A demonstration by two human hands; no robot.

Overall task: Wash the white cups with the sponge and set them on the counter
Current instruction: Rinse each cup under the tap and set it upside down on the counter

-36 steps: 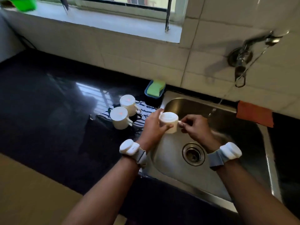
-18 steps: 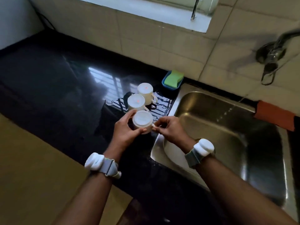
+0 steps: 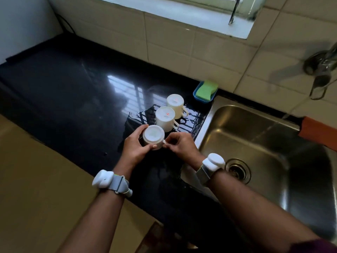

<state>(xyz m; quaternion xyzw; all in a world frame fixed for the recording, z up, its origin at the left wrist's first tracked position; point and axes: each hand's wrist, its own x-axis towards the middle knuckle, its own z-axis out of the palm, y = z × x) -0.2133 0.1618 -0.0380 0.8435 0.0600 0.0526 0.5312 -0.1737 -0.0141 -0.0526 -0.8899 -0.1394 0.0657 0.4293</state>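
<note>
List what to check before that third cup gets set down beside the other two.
1. Grip: left hand wraps the held cup, right hand pinches its handle: ok.
2. Orientation: held cup is base up, like the middle cup and far cup: ok.
3. Gap to the middle cup: very close, touching or apart unclear: cannot tell.
4. Landing spot on the counter: hidden under the cup and hands: cannot tell.
5. Sponge parked in its tray by the wall: ok.
</note>
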